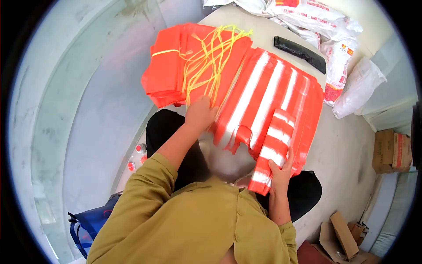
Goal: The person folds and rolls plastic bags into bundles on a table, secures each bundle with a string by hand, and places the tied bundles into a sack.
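Note:
My right hand point(280, 176) grips the lower end of a folded bundle of red-and-white striped plastic bags point(277, 136), thumb on top. This bundle lies slanted over a larger flat stack of striped plastic bags point(259, 92), whose near edge has a cut-out. My left hand point(201, 115) is closed at the lower end of several loose yellow strings point(215, 61), its fingertips partly hidden. The strings spread over a pile of folded red plastic bags point(165, 70), and one yellow tie goes round part of that pile.
A black roll point(300, 53) lies on the pale table point(259, 33) behind the stack. White printed sacks point(307, 17) rest at the back right. Cardboard boxes point(392, 151) stand to the right. A blue bag point(94, 220) and a small bottle point(140, 148) are at lower left.

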Motion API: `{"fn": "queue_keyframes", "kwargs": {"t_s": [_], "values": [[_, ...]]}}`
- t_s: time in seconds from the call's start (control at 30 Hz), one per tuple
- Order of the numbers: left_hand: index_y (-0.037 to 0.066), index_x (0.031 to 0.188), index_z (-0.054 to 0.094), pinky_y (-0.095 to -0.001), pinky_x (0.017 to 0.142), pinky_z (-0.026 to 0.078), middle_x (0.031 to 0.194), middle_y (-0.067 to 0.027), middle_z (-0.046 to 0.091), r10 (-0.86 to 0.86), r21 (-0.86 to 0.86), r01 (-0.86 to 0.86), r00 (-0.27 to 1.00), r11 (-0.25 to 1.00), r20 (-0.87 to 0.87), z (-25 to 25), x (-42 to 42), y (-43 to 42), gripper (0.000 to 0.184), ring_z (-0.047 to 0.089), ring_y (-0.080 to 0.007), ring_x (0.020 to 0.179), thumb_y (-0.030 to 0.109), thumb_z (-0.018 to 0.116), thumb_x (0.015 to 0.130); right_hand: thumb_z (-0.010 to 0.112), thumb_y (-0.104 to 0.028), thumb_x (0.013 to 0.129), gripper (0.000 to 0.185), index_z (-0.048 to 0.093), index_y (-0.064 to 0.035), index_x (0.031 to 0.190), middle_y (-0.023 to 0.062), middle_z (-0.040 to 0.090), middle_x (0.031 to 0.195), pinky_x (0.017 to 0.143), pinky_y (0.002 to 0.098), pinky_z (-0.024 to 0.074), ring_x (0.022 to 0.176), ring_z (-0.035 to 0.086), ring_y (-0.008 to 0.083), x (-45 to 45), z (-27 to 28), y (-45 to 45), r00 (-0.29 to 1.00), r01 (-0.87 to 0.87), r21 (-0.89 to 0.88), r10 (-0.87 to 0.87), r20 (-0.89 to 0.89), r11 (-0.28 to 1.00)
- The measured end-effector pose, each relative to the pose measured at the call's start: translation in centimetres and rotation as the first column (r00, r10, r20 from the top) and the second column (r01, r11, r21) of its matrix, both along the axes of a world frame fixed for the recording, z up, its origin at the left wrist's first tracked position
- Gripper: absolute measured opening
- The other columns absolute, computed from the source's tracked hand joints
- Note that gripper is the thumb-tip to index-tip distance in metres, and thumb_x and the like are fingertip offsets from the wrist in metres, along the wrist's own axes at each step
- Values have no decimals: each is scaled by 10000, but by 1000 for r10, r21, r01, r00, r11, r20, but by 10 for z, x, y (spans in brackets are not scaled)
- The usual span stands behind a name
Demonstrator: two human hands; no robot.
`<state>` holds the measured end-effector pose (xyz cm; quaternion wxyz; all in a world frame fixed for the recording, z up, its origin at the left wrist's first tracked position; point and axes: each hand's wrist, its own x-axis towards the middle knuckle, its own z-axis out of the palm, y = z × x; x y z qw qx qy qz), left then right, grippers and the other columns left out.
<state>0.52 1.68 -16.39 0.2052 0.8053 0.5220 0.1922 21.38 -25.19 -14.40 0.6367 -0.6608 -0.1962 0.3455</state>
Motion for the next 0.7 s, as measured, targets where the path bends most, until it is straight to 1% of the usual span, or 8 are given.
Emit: {"fn": "queue_keyframes", "kwargs": {"t_s": [0.1,0.2,0.3,0.4,0.47,0.53,0.63,0.7], "values": [[10,915,667,-483,840,545,974,-187,669,-12,20,13,999,1000,-52,-13,1,11,229,666,-394,943,240,668,920,675,81,850,890,255,-16,1628,196,364,1600,1143,378,429,1412,454,287,-1,11,0,998,9,10,-8,-63,1000],[31,893,686,-473,813,549,956,-166,672,20,82,-19,1000,996,-21,-9,1,9,193,675,-371,930,222,674,913,668,72,862,874,258,-14,1629,191,348,1619,1148,379,423,1426,438,280,4,2,-1,997,15,32,-13,-70,999],[47,903,700,-448,774,548,950,-142,677,11,95,-17,998,995,64,18,3,-7,166,681,-347,906,212,687,906,659,55,881,859,254,-17,1635,178,324,1641,1146,377,426,1423,440,274,9,0,-1,989,27,78,-15,-144,997],[48,924,705,-427,753,546,959,-127,688,-181,76,166,943,983,279,40,18,-42,154,680,-343,877,200,700,897,651,33,907,842,247,-23,1643,171,313,1650,1134,367,436,1424,438,265,19,-27,-1,989,53,150,-31,-147,987],[51,925,705,-412,746,540,950,-129,698,-263,-236,331,924,914,278,56,39,-74,163,681,-338,858,210,720,896,643,21,928,832,229,-20,1649,158,304,1659,1136,353,426,1432,426,242,4,1,10,962,80,149,-38,-270,986],[47,965,703,-441,769,545,935,-166,702,-436,-226,512,844,829,311,48,54,-110,185,690,-369,874,222,720,910,640,23,933,831,221,-18,1650,154,298,1665,1134,348,426,1434,424,233,-3,10,13,945,91,151,-37,-326,984],[40,1070,699,-463,816,549,989,-217,719,-582,-341,596,798,727,157,41,66,-148,237,703,-401,954,226,715,923,626,40,934,854,188,-47,1662,160,335,1640,1111,354,459,1407,468,255,-3,2,14,943,82,211,-8,-332,974],[35,1104,715,-452,841,559,1041,-204,741,-593,-433,628,771,647,232,48,69,-155,280,714,-383,975,224,742,898,630,42,928,870,175,-53,1664,167,355,1622,1107,366,470,1398,477,267,-2,7,11,941,75,209,0,-337,975]]}}
